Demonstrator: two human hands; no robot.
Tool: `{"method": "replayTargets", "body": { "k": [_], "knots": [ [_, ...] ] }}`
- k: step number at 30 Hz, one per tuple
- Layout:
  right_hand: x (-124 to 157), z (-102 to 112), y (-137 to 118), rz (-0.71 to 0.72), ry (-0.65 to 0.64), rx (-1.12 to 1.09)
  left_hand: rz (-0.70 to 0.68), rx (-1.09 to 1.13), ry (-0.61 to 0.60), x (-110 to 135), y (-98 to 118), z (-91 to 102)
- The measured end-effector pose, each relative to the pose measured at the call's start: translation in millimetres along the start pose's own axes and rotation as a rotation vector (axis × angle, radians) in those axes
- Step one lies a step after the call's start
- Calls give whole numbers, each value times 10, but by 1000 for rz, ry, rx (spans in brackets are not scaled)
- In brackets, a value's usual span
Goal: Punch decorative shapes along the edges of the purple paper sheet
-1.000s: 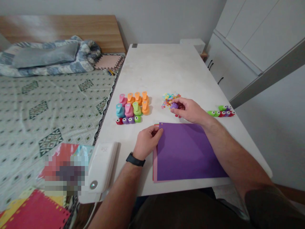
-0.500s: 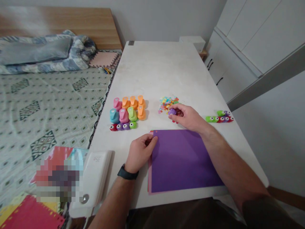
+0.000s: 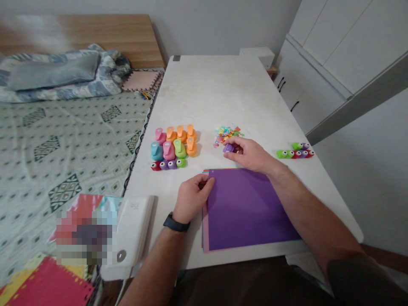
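Observation:
My left hand (image 3: 195,193) pinches the upper left edge of a purple paper sheet (image 3: 248,212), which lies on top of pink and other coloured sheets. A tiny punched hole shows in that sheet's upper left corner. Between the thumb and fingers of my right hand (image 3: 250,154) is a small purple craft punch (image 3: 228,148), held just above the table. Right behind it lies a heap of small multicoloured paper cutouts (image 3: 228,132). The right forearm crosses over the sheet's right part and hides it.
Larger craft punches (image 3: 174,142) in several colours stand in rows at left, small ones (image 3: 168,164) in front. More small punches (image 3: 295,152) lie at right. A white device (image 3: 135,233) sits at the table's left edge; a bed with punched paper (image 3: 60,282) is beyond.
The camera view has shifted slightly. My left hand still pinches the purple sheet's edge, and my right hand still holds the purple punch near the cutouts.

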State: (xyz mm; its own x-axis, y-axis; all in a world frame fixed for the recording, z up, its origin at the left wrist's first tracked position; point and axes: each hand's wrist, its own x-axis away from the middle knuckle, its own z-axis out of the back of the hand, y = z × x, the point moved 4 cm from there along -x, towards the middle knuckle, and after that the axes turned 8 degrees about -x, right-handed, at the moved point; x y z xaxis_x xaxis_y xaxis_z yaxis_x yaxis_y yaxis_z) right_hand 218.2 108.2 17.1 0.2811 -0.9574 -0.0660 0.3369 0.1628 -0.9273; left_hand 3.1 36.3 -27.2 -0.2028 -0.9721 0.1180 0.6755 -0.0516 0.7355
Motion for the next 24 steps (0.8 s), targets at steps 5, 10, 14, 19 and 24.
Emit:
{"method": "replayTargets", "body": {
  "k": [5, 10, 14, 19, 24],
  "knots": [
    [7, -39, -8, 29, -17, 13, -11, -15, 25, -14, -58, -20],
    [4, -20, -9, 36, 4, 26, -15, 16, 28, -12, -72, -22],
    [1, -1, -9, 17, 12, -3, -27, 35, 30, -15, -49, -5],
    [-4, 35, 26, -14, 0, -20, -21, 43, 26, -22, -28, 0],
    [-27, 207, 173, -89, 73, -123, -26, 13, 42, -29, -16, 6]
  ]
}}
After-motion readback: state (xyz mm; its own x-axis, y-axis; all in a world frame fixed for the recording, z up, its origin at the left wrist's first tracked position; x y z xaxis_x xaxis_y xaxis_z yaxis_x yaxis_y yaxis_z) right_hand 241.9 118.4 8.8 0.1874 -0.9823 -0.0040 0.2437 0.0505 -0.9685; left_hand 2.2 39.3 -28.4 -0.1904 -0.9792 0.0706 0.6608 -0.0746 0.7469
